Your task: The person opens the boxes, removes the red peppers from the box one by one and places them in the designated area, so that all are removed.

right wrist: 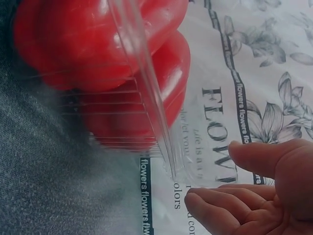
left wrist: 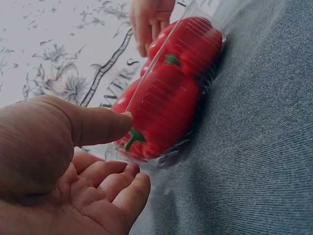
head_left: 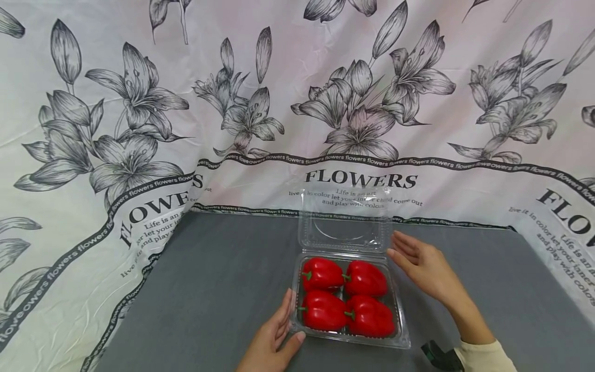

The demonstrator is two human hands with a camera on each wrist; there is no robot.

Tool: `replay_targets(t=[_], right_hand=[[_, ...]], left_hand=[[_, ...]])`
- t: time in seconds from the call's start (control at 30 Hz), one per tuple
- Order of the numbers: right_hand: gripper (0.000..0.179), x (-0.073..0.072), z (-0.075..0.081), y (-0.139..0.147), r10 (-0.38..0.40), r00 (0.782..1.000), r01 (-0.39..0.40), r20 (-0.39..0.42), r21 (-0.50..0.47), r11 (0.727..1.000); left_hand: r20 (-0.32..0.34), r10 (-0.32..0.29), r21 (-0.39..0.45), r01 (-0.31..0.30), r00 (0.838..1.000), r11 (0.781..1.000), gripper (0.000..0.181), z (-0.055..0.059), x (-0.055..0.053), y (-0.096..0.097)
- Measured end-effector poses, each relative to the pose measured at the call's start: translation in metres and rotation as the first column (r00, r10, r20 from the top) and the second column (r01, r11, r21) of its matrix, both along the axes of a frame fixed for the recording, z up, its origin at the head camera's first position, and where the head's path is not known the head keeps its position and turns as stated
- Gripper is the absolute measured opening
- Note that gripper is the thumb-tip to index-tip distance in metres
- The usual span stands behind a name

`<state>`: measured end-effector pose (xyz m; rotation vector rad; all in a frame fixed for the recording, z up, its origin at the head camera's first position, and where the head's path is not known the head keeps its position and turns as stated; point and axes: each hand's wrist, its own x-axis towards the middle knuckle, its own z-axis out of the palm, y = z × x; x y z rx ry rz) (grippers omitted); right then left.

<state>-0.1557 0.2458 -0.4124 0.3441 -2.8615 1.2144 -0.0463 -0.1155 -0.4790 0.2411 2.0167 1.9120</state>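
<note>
A clear plastic clamshell box lies on the grey surface with its lid raised at the back. Several red bell peppers with green stems sit in its base, laid on their sides. My left hand is at the box's near left corner, thumb extended by the rim and fingers along the side wall. The left wrist view shows that thumb straight and the other fingers loosely bent. My right hand is beside the lid's right edge near the hinge, fingers extended; whether they touch it, I cannot tell.
A grey cloth-covered tabletop lies beneath the box. White fabric printed with lilies and lettering hangs behind and at both sides. A dark strap-like object is at the right wrist, next to a cream sleeve.
</note>
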Motion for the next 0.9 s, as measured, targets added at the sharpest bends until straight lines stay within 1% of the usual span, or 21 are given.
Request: replay_targets(t=[0.2,0.4,0.7,0.9], right_hand=[[0.069,-0.0027,-0.0023,-0.0016,0.019,1.0,-0.019,0.002,-0.009,1.0],[0.07,-0.0047,-0.0062,-0.0023,0.007,1.0,-0.008,0.021,0.008,1.0],[0.069,-0.0027,-0.0067,-0.0029,-0.003,0.999,0.002,0.038,0.029,1.0],[0.069,-0.0007,-0.0095,-0.0036,-0.003,0.998,0.0,0.057,0.045,0.999]], left_hand=[[0.008,0.001,-0.007,-0.001,1.0,1.0,0.088,-0.0003,-0.0005,-0.0007],[0.01,0.006,-0.004,-0.006,1.0,1.0,0.088,-0.0006,-0.0006,-0.0016],[0.008,0.008,0.0,-0.008,1.0,1.0,0.089,-0.0006,-0.0014,-0.0009],[0.027,0.005,0.006,-0.005,1.0,1.0,0.09,-0.0011,-0.0015,-0.0015]])
